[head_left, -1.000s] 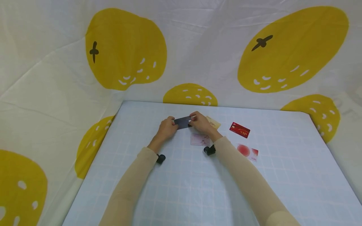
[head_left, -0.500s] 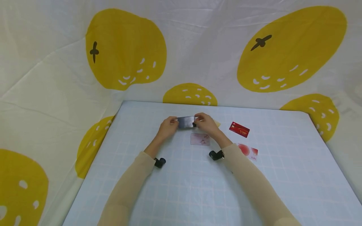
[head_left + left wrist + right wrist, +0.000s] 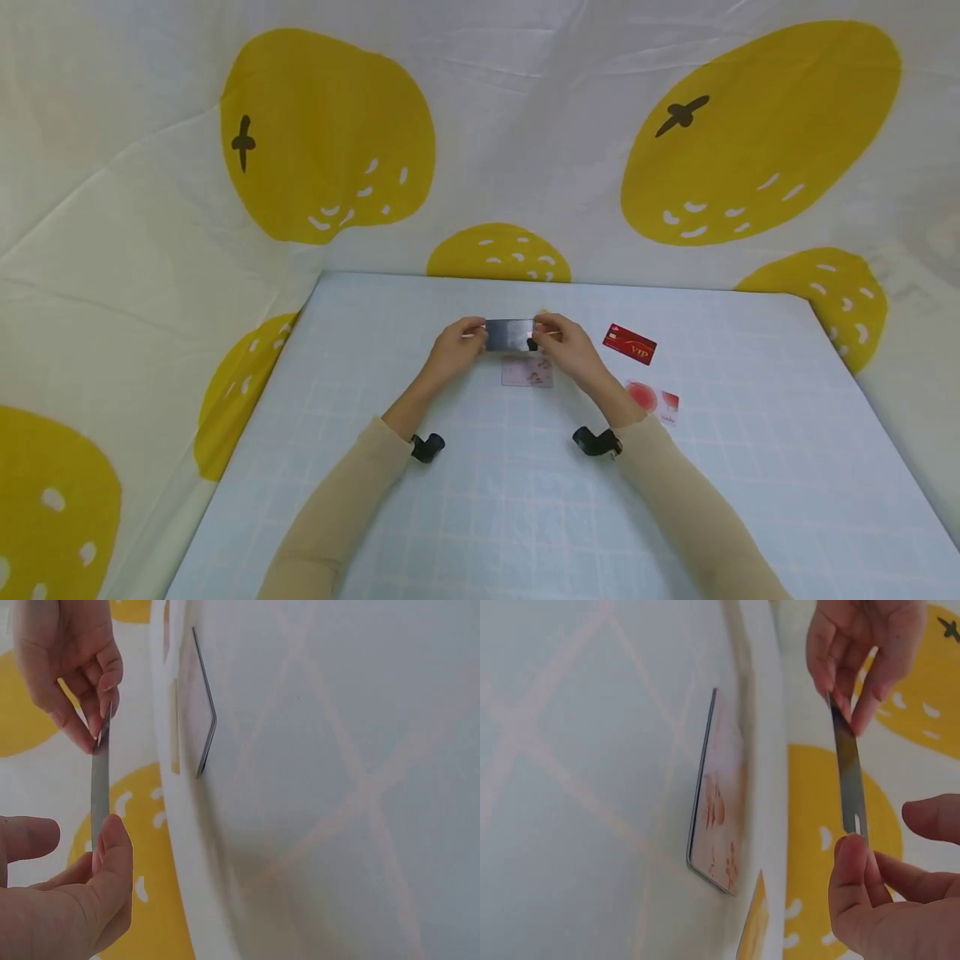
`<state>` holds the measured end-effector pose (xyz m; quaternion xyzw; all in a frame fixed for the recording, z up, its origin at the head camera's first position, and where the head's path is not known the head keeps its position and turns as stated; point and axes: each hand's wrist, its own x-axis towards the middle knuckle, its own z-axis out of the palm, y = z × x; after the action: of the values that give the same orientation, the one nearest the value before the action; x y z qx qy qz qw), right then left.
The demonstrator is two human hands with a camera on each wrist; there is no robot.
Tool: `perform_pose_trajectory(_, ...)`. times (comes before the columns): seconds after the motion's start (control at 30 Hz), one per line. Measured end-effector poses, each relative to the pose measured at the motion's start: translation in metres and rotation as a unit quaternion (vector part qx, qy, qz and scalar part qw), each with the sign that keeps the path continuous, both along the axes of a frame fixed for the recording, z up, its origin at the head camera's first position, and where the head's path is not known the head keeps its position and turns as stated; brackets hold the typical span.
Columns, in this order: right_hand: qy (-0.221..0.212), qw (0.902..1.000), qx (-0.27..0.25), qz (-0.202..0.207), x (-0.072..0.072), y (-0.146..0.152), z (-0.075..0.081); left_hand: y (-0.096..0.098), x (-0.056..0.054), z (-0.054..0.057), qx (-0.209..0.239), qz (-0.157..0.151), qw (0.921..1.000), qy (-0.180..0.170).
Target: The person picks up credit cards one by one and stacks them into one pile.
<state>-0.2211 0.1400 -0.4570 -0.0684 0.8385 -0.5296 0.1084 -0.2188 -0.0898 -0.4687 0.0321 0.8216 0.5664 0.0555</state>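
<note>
A dark grey card (image 3: 510, 335) is held level above the tabletop, stretched between both hands. My left hand (image 3: 459, 346) pinches its left end, and my right hand (image 3: 570, 346) pinches its right end. Seen edge-on in the left wrist view, the card (image 3: 100, 787) is thin and lifted off the surface. Just below it in the head view lies a pink card (image 3: 527, 372) with a floral print, flat on the table. A pale yellow card (image 3: 754, 919) lies behind my right hand, mostly hidden in the head view.
To the right lie a red VIP card (image 3: 630, 344) and a white card with a red circle (image 3: 652, 400), the latter partly covered by my right forearm. A pale checked cloth (image 3: 510, 517) covers the table. Behind it hangs a white sheet (image 3: 517, 125) with yellow fruit prints.
Both hands have come nearer and a little to the right with the dark card, which has turned from slanted to level. The other cards stay where they lay.
</note>
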Motion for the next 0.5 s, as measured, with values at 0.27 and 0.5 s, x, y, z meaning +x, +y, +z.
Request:
perform_pose_trajectory(0.27, -0.026, 0.9996, -0.004, -0.012, 0.016, 0.013, -0.005, 0.008, 0.011, -0.004, -0.025, -0.030, 0.9992, -0.001)
perform_pose_trajectory(0.5, -0.061, 0.9979, 0.010, -0.020, 0.023, 0.019, -0.014, 0.014, 0.017, -0.011, -0.044, -0.043, 0.9980, -0.007)
